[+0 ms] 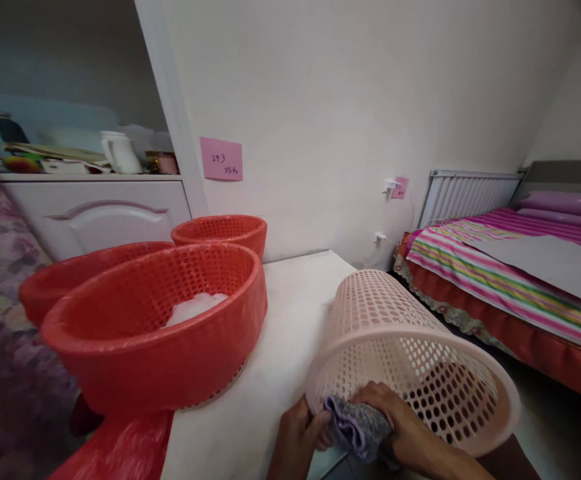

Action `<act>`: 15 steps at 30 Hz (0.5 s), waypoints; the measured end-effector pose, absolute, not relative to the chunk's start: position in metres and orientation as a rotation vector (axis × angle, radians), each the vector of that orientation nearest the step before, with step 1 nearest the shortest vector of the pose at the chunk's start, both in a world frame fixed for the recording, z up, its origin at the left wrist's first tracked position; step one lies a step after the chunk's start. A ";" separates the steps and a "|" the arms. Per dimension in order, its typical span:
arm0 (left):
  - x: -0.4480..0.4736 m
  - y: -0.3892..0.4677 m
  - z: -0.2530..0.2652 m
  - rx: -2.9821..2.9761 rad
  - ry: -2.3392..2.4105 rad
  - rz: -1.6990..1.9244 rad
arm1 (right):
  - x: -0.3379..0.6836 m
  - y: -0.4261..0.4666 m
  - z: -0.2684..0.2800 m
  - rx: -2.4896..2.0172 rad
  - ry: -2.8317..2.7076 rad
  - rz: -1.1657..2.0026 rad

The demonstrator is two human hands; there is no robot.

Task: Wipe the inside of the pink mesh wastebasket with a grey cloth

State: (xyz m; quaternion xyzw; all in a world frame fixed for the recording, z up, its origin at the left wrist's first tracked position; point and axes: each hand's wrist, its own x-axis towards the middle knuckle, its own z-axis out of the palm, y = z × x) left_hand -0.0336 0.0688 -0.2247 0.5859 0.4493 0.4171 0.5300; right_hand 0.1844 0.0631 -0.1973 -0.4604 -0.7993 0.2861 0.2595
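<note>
Nearest, the right hand point(410, 427) presses a bunched grey-purple cloth point(357, 427) against the rim of the pink basket point(410, 333), which lies tipped on its side on the white table point(290, 320). The left hand point(297, 433) pinches the cloth's left edge, steadying it. Red baskets point(155, 333) sit far left.

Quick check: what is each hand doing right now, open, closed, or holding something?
Left hand: closed on the grey cloth.
Right hand: closed on the same cloth, against the rim of the pink basket.
</note>
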 end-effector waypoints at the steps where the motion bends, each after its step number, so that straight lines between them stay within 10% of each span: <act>1: -0.035 0.067 -0.220 1.421 1.077 0.999 | 0.183 0.066 -0.195 -1.214 -2.122 0.807; 15: -0.054 0.070 -0.211 1.467 1.368 1.065 | 0.189 0.172 -0.196 -1.442 -1.723 0.283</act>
